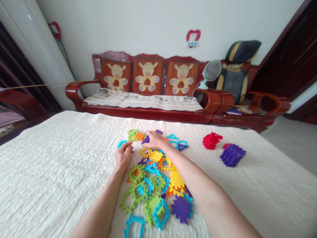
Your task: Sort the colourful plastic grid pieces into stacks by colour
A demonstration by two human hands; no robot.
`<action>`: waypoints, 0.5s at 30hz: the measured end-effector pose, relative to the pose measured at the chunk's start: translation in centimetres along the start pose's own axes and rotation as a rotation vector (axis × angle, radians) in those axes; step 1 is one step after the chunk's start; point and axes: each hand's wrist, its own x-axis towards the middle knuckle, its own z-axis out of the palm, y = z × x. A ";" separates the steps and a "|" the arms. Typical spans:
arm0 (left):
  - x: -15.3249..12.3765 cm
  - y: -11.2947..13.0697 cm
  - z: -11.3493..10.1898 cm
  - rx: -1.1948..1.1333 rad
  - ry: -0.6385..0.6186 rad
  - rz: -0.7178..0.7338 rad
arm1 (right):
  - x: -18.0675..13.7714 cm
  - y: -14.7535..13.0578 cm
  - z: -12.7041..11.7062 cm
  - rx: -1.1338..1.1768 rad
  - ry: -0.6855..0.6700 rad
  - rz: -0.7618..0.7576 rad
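Note:
My left hand (123, 155) is at the left edge of a pile of toothed plastic building tiles, its fingers curled in. A blue tile (122, 143) shows just beyond its knuckles, and whatever the fingers may hold is hidden. My right hand (156, 140) reaches over the far end of the pile, with thumb and fingers closing on a purple tile (146, 139). An orange tile (140, 136) and a green tile (132, 134) lie just left of it. Nearer to me are a green window tile (158, 182), a yellow tile (177, 178) and a purple tile (182, 209).
On the right of the cream quilted cover (74, 158) stand a red stack of tiles (211, 140) and a purple stack of tiles (232, 155). Past the far edge is a wooden sofa (143, 114) with bear cushions and a small fan (212, 70).

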 end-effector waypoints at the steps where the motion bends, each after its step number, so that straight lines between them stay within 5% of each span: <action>1: 0.0 0.0 0.0 0.001 0.002 -0.001 | -0.3 -0.2 0.4 -0.020 0.008 0.004; 11: -0.3 0.8 0.2 -0.017 0.026 -0.020 | -1.6 -1.3 1.3 -0.080 0.033 0.175; 15: -0.2 0.6 0.1 -0.009 0.020 -0.015 | -1.4 -1.9 0.9 -0.117 0.010 0.093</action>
